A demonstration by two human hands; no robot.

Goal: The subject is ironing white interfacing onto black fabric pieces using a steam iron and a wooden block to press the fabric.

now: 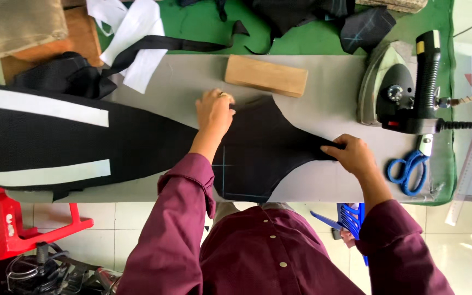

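Pressing: your left hand [214, 112] lies on the upper edge of the black fabric [137, 143], fingers curled down onto the cloth, holding it flat rather than gripping.
Pinching: your right hand [352, 154] nips the narrow right tip of the fabric between thumb and fingers, pulled out toward the iron [405, 87].
Fabric position: spread lengthwise over the grey counter [323, 104], wide end at the left, tapering to the right; two white strips [45, 106] run along the wide end; faint chalk lines show near its middle.
Handling, judged: light, soft, limp cloth; it will wrinkle or drift if only one end is taken. Looks matte, not slippery. Nothing fragile, though the chalk marks could smudge under a dragging palm.
Where to hold: the narrow tip and the outer edges, as you have it; a flat palm steadies the middle better than a pinch.
Wood block [266, 75]: just beyond your left hand, near the fabric's top edge; touching or not, cannot tell.
Iron: resting at the right end of the counter, apart from the cloth.
Scissors [408, 166]: blue handles, just right of your right hand, near the counter's edge.
Scraps [132, 38]: white and black offcuts heaped at the far left.
Red stool [6, 224]: on the floor, lower left.
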